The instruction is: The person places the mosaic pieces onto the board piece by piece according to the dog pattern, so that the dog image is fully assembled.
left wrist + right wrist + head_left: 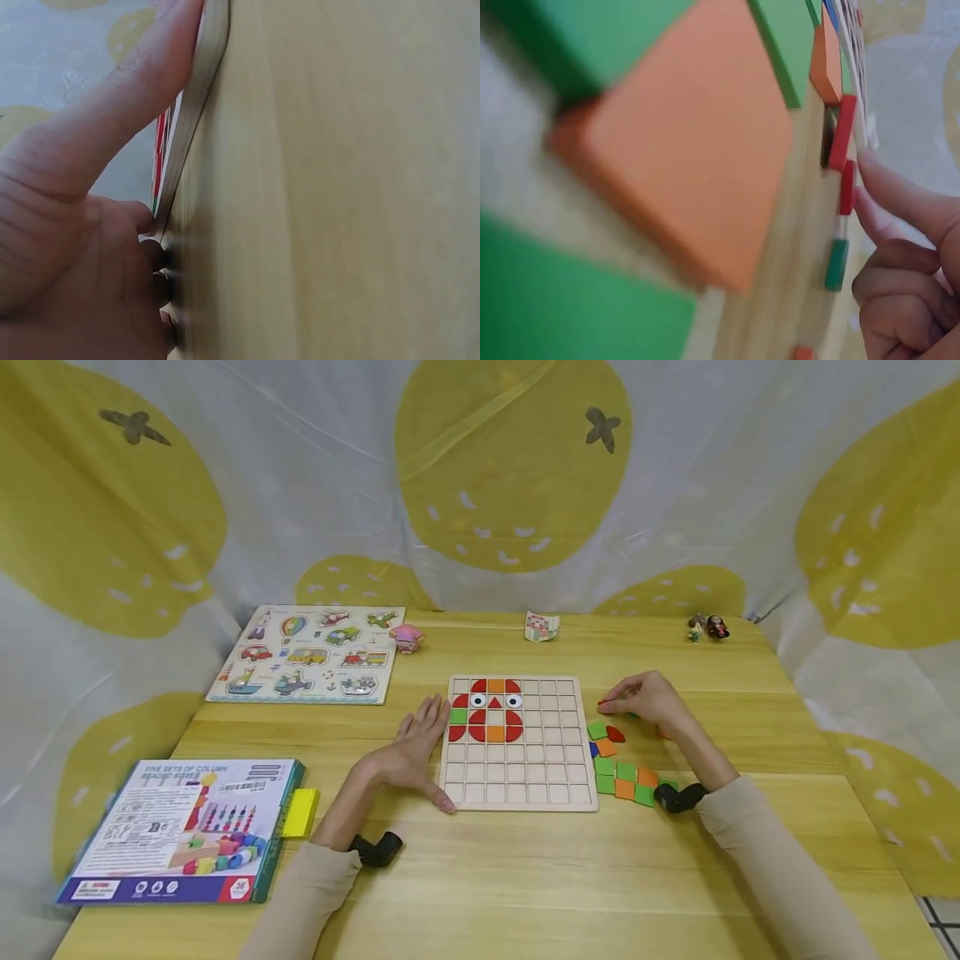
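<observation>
A wooden grid board point(558, 774) lies flat on the table, with red, orange and green tiles and two eye tiles in its upper left squares. Against its left edge rests my left hand point(408, 753), fingers spread and thumb at the lower left corner. In the left wrist view, the thumb and fingers touch the board's side. Right of the board, my right hand point(651, 697) pinches a small red tile point(847, 187) between thumb and forefinger, low over the table. The tile is partly covered by the fingertips in the head view. Below lie loose green tiles point(626, 771) and orange tiles point(624, 789).
A vehicle puzzle board point(225, 692) lies at the back left, beside a pink figurine point(407, 638). A boxed bead set point(172, 835) and a yellow block point(300, 812) are at the left. A pattern card point(542, 627) and small figurines point(717, 627) stand along the back.
</observation>
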`<state>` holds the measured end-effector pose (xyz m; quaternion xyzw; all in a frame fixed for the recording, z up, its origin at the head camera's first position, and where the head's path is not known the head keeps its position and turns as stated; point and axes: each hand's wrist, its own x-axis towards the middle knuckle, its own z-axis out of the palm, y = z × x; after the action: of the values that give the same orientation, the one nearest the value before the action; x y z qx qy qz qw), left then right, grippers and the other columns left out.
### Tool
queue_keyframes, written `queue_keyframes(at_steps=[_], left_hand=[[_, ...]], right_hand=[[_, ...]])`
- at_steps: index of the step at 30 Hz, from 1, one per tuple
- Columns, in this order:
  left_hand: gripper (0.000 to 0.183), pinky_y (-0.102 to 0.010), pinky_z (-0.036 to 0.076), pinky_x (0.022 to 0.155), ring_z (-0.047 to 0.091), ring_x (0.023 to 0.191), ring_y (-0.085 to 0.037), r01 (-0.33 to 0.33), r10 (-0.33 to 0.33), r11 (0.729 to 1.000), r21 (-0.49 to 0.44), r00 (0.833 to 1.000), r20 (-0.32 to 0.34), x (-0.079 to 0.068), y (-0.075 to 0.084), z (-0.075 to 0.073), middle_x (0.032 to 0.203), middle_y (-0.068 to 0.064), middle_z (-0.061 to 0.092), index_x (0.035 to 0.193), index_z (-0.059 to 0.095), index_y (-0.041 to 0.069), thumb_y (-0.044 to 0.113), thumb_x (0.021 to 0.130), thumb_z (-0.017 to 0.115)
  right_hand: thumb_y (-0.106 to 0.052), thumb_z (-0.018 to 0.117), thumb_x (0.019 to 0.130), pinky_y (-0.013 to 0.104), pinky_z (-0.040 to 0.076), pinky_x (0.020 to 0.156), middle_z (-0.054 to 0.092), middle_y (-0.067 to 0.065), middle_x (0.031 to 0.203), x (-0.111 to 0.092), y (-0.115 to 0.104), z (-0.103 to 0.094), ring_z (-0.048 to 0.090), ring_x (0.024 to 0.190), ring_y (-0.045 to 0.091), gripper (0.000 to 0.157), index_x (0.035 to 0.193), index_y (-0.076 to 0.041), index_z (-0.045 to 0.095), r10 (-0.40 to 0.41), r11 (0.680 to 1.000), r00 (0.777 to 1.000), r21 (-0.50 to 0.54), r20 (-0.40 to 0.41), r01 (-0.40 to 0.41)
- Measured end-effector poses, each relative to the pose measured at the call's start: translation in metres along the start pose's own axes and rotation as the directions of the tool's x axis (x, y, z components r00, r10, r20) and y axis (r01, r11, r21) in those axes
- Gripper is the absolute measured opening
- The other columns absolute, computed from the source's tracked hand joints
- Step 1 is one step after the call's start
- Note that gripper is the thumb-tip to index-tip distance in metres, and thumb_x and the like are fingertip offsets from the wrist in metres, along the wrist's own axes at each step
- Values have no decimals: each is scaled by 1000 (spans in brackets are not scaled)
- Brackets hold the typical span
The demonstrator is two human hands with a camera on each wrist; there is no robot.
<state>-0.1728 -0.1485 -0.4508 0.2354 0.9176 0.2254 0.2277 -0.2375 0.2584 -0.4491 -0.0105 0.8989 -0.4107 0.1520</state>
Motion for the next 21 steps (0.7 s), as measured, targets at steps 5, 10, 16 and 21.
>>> queue_keyframes(at_steps=[5, 10, 16, 21], left_hand=[[154, -56, -7, 121, -20, 149, -34, -1, 1, 1000, -4, 1000, -1, -2, 0, -1, 159, -18, -22, 153, -14, 6, 55, 51, 90], [153, -57, -7, 121, -20, 149, -35, -11, 11, 1000, -6, 1000, -5, -2, -1, -1, 159, -19, -22, 153, -14, 5, 56, 51, 89], [153, -55, -7, 121, -20, 149, -34, -2, 2, 1000, 7, 1000, -1, -3, -2, -1, 159, -19, -22, 153, -14, 5, 56, 52, 89], [153, -54, -8, 121, -21, 149, -33, -5, 5, 1000, 11, 1000, 0, -3, -3, 0, 159, -19, -22, 153, -14, 5, 57, 52, 89]], right_hand=[[-23, 82, 76, 27, 30, 50, 41, -6, 51, 1, 1, -3, 29, 48, 10, 31, 100, -4, 73, -22, 999, 999, 28, 49, 21], [-25, 80, 79, 26, 31, 47, 35, -5, 49, 3, -7, 4, 28, 44, 10, 25, 96, -7, 75, -105, 992, 994, -68, 15, 106], [-25, 80, 79, 26, 25, 48, 31, -4, 51, 14, -56, 40, 25, 48, 12, 22, 95, -11, 76, -138, 990, 990, 1, 22, 138], [-28, 84, 74, 26, 30, 51, 50, 1, 64, 22, -84, 72, 36, 55, 17, 24, 87, -10, 76, -64, 998, 998, -3, 18, 64]])
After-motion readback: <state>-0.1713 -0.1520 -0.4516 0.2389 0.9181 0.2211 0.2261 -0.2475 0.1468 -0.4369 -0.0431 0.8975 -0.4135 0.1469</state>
